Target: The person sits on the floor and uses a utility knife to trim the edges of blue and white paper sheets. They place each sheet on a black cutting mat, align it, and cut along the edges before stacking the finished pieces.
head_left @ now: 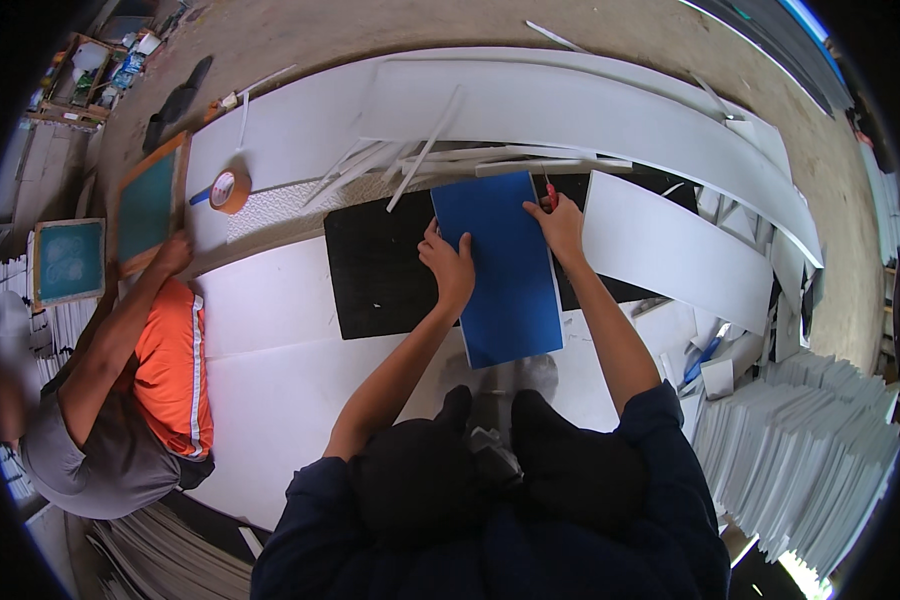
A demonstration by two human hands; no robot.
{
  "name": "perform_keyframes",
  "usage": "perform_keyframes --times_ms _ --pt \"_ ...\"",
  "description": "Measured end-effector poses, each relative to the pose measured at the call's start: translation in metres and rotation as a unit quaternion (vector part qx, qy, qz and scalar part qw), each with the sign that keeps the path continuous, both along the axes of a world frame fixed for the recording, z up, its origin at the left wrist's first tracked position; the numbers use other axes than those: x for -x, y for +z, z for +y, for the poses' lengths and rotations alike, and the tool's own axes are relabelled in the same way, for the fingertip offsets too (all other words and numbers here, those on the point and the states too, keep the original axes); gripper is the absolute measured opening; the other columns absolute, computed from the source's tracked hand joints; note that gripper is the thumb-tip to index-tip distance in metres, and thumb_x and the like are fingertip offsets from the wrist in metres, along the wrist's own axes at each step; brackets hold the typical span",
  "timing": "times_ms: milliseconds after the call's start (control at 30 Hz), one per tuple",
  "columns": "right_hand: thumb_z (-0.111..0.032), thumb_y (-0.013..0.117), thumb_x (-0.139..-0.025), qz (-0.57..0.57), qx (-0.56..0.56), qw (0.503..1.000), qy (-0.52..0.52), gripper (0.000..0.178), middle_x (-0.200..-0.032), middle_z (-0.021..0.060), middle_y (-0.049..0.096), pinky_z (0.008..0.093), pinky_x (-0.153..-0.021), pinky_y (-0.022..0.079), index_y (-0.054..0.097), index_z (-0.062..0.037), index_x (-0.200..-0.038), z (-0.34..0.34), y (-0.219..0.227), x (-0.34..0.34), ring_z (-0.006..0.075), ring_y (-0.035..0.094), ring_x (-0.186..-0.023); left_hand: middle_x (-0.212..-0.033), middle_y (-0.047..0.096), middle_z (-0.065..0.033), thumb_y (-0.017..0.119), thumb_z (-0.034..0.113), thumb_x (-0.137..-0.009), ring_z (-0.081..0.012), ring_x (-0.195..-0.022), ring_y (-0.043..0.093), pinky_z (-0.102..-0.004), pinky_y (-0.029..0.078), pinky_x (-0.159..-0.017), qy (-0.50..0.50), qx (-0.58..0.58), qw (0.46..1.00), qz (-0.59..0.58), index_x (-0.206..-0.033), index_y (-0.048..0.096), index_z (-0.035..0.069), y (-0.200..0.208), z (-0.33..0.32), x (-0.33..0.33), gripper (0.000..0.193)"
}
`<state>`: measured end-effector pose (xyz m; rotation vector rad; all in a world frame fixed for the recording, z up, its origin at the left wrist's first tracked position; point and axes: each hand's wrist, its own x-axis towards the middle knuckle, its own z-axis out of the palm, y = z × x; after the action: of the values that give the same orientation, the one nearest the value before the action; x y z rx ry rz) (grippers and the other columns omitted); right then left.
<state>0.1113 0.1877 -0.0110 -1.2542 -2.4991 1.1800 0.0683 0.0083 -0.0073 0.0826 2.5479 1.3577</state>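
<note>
A rectangular blue board (500, 285) lies lengthwise in front of me, its far part over a black sheet (380, 270) and its near end reaching toward my knees. My left hand (448, 262) grips its left edge, the thumb lying over the blue face. At the far right corner, my right hand (560, 228) is closed round a slim red-handled tool (552, 192) with a thin tip pointing away from me; its kind is too small to tell. The fingertips of that hand also touch the board's right edge.
White strips (425, 150) and long white panels (570, 95) lie beyond. A white board (670, 235) sits at right, near a blue-handled tool (708, 352) and stacked white sheets (790, 450). Brown tape (230, 192) stands at left, where another person (110, 400) holds a framed green board (150, 205).
</note>
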Motion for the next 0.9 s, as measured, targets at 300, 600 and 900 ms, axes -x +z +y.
perform_keyframes --times_ms 300,600,900 --pt "-0.03 0.073 -0.069 0.028 -0.002 1.0 -0.007 0.042 -0.09 0.0181 0.055 0.0408 -0.074 0.043 0.052 0.0008 -0.088 -0.008 0.003 -0.006 0.0338 0.055 -0.087 -0.122 0.029 -0.0183 0.057 0.013 -0.082 -0.0323 -0.112 0.031 -0.0464 0.025 -0.095 -0.017 0.179 0.975 0.127 -0.131 0.028 0.005 0.008 0.007 -0.009 0.058" --pt "-0.029 0.068 -0.074 0.047 0.009 0.999 -0.005 0.044 -0.097 0.0199 0.052 0.043 -0.076 0.043 0.046 0.0008 -0.097 -0.011 -0.002 -0.008 0.0366 0.053 -0.091 -0.127 0.038 -0.01 0.062 0.021 -0.078 -0.0311 -0.118 0.032 -0.0497 0.025 -0.096 -0.314 0.143 0.861 0.374 -0.128 0.042 0.016 0.026 0.019 0.002 0.054" --pt "-0.025 0.037 -0.092 -0.074 -0.002 0.992 0.099 0.025 -0.083 0.0267 0.059 0.049 -0.069 0.046 0.043 -0.0015 -0.097 0.002 0.025 -0.013 0.0437 0.058 -0.08 -0.141 0.021 -0.0169 0.059 0.029 -0.079 -0.0339 -0.134 0.008 -0.0568 0.006 -0.104 -0.385 0.2 0.852 0.292 -0.133 0.029 -0.002 0.009 0.039 -0.007 0.069"
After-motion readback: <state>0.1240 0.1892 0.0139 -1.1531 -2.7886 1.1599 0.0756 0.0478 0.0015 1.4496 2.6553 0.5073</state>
